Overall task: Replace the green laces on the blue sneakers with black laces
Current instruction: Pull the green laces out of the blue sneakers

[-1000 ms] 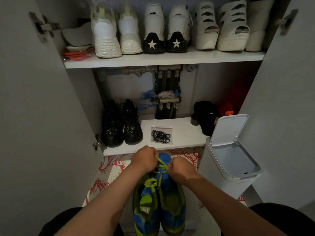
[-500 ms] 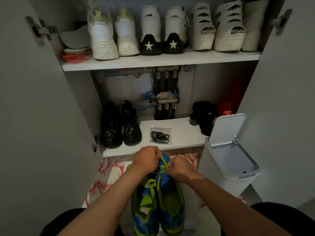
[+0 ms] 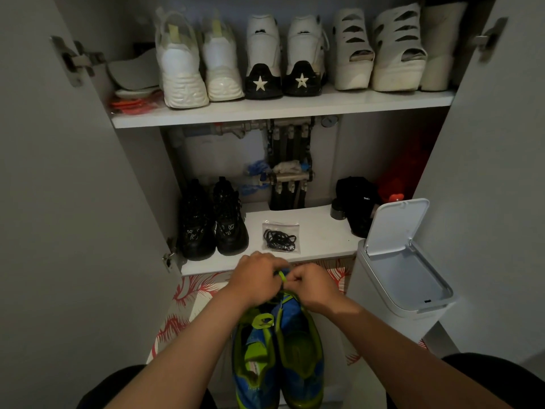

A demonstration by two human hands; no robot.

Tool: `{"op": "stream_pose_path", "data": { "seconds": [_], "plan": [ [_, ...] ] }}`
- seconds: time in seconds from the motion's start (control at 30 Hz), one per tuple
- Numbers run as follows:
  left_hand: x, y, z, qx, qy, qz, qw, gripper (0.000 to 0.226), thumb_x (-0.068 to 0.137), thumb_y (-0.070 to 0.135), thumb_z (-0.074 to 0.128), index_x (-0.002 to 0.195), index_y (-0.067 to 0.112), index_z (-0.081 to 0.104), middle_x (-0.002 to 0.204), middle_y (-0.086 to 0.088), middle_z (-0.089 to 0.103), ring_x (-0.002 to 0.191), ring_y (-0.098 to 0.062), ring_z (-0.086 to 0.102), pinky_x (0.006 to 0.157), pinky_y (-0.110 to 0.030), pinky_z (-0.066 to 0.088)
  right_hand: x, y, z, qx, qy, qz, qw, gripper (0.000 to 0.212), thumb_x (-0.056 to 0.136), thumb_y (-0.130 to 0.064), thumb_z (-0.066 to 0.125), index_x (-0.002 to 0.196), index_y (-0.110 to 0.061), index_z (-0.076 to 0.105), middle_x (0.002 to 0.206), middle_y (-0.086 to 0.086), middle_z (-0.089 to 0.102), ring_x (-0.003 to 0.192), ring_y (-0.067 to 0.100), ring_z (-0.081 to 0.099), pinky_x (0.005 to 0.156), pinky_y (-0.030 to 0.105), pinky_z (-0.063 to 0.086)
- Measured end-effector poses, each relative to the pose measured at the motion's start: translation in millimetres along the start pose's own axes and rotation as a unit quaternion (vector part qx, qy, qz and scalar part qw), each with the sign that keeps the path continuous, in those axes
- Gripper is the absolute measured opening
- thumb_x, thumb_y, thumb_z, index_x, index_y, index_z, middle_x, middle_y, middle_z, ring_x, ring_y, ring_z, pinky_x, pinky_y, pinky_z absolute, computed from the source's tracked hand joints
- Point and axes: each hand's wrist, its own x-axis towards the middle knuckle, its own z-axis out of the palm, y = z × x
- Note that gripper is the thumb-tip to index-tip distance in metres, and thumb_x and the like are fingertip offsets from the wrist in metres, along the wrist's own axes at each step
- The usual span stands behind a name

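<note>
At six o'clock in the view, closest in, the blue sneakers (image 3: 299,370) with lime-green trim lie side by side, heels toward the viewer and toes pointing to twelve. Two bare forearms come in from the lower corners, the left from seven o'clock and the right from five, and meet over the front half of the shoes. The left hand (image 3: 259,278) is knuckles-up with its fingers curled under. The right hand (image 3: 313,286) is balled the same way, just beside it at its three o'clock. Both pinch the green lace (image 3: 283,276), a short loop of which stands up in the narrow gap between them. The fingertips are hidden beneath the knuckles.

Under the shoes lies a red-and-white patterned mat (image 3: 182,293). At three o'clock from the hands stands a white trash bin (image 3: 371,293), its lid (image 3: 396,225) tipped open.

Just past the hands, at twelve o'clock, the black laces (image 3: 279,240) lie coiled in a clear zip bag on the lower cupboard shelf (image 3: 324,252). Black chunky shoes (image 3: 213,225) stand at the bag's nine o'clock and a black cap (image 3: 355,199) at its two o'clock. Metal pipework (image 3: 290,178) rises at the back.

Farthest away, the upper shelf (image 3: 295,109) carries white sneakers (image 3: 191,72), star-heeled high-tops (image 3: 280,66) and white cut-out wedges (image 3: 380,51).
</note>
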Motion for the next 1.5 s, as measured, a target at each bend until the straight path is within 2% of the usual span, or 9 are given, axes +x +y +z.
{"op": "stream_pose_path", "data": {
  "seconds": [0.17, 0.47, 0.57, 0.67, 0.77, 0.87, 1.0, 1.37, 1.5],
  "plan": [
    [-1.7, 4.1, -1.9, 0.072, 0.002, -0.024, 0.997, 0.023, 0.095, 0.038, 0.052, 0.108, 0.032, 0.07, 0.106, 0.003, 0.071, 0.106, -0.02, 0.059, 0.097, -0.037, 0.038, 2.2, 3.2, 2.8, 0.069, 0.007, 0.017, 0.997, 0.019, 0.083, -0.015, 0.074, 0.066, -0.022, 0.074, 0.067, -0.007, 0.07, 0.06, -0.004, 0.059, 0.06, 0.015, 0.046],
    [-3.0, 1.5, -18.9, -0.095, 0.181, -0.094, 0.974, 0.014, 0.097, 0.022, 0.051, 0.09, 0.024, 0.064, 0.092, 0.005, 0.067, 0.088, -0.021, 0.06, 0.077, -0.038, 0.049, 4.5, 19.1, 5.5, 0.027, -0.024, 0.022, 0.999, 0.037, 0.087, -0.025, 0.074, 0.052, -0.021, 0.064, 0.047, -0.008, 0.054, 0.045, -0.001, 0.047, 0.05, 0.019, 0.037],
    [-2.7, -3.5, -16.8, -0.051, 0.154, -0.101, 0.982, 0.016, 0.097, 0.023, 0.051, 0.103, 0.025, 0.066, 0.104, 0.002, 0.067, 0.101, -0.023, 0.058, 0.081, -0.038, 0.049, 3.3, 14.9, 2.9, 0.023, -0.032, 0.016, 0.999, 0.044, 0.087, -0.023, 0.074, 0.045, -0.029, 0.063, 0.045, -0.012, 0.054, 0.046, -0.003, 0.048, 0.051, 0.018, 0.037],
    [-3.7, -6.6, -10.4, -0.045, 0.113, -0.05, 0.991, 0.051, 0.094, 0.017, 0.053, 0.143, 0.025, 0.045, 0.141, 0.001, 0.05, 0.129, -0.022, 0.042, 0.104, -0.037, 0.04, -0.3, 4.5, -2.3, 0.057, -0.034, 0.005, 0.998, 0.05, 0.087, -0.017, 0.074, 0.04, -0.031, 0.061, 0.04, -0.015, 0.052, 0.041, -0.006, 0.046, 0.05, 0.015, 0.035],
    [-3.2, -2.6, -6.1, -0.059, 0.081, 0.039, 0.994, 0.065, 0.092, 0.015, 0.054, 0.152, 0.03, 0.033, 0.152, 0.004, 0.04, 0.139, -0.016, 0.031, 0.113, -0.03, 0.027, -2.3, -8.6, -9.1, 0.138, -0.014, -0.004, 0.99, 0.025, 0.082, -0.008, 0.076, 0.06, -0.019, 0.074, 0.05, -0.004, 0.063, 0.044, -0.004, 0.05, 0.05, 0.013, 0.04],
    [-0.6, 1.8, -3.0, -0.025, 0.052, 0.071, 0.996, 0.047, 0.093, 0.025, 0.056, 0.14, 0.033, 0.052, 0.134, 0.004, 0.06, 0.125, -0.019, 0.048, 0.103, -0.032, 0.036, -2.3, -13.0, -14.9, 0.187, 0.004, 0.006, 0.982, 0.006, 0.08, -0.005, 0.078, 0.075, -0.007, 0.078, 0.059, 0.003, 0.067, 0.044, -0.002, 0.051, 0.049, 0.015, 0.042],
    [-1.6, -0.9, -4.6, 0.029, 0.058, 0.057, 0.996, 0.025, 0.094, 0.032, 0.056, 0.116, 0.032, 0.069, 0.109, 0.002, 0.07, 0.104, -0.021, 0.06, 0.082, -0.033, 0.047, -3.4, -10.0, -14.3, 0.188, -0.013, 0.034, 0.981, 0.014, 0.082, -0.011, 0.079, 0.071, -0.02, 0.078, 0.063, 0.001, 0.071, 0.041, 0.005, 0.05, 0.043, 0.018, 0.041],
    [-2.1, -10.0, -18.7, 0.021, 0.215, -0.081, 0.973, 0.014, 0.096, 0.021, 0.05, 0.089, 0.02, 0.062, 0.092, 0.002, 0.064, 0.09, -0.022, 0.056, 0.068, -0.033, 0.04, 1.0, 8.9, -7.4, 0.072, -0.066, 0.065, 0.993, 0.011, 0.083, -0.015, 0.076, 0.075, -0.022, 0.076, 0.056, -0.007, 0.066, 0.042, 0.002, 0.055, 0.047, 0.017, 0.044],
    [-0.9, -14.8, -19.8, 0.037, 0.233, -0.129, 0.963, 0.017, 0.097, 0.022, 0.049, 0.097, 0.018, 0.065, 0.096, 0.0, 0.064, 0.094, -0.022, 0.054, 0.069, -0.032, 0.036, 1.0, 8.9, -7.3, 0.068, -0.067, 0.047, 0.994, 0.025, 0.086, -0.017, 0.075, 0.063, -0.025, 0.071, 0.051, -0.015, 0.064, 0.042, -0.007, 0.056, 0.044, 0.009, 0.041]
  ]
}}
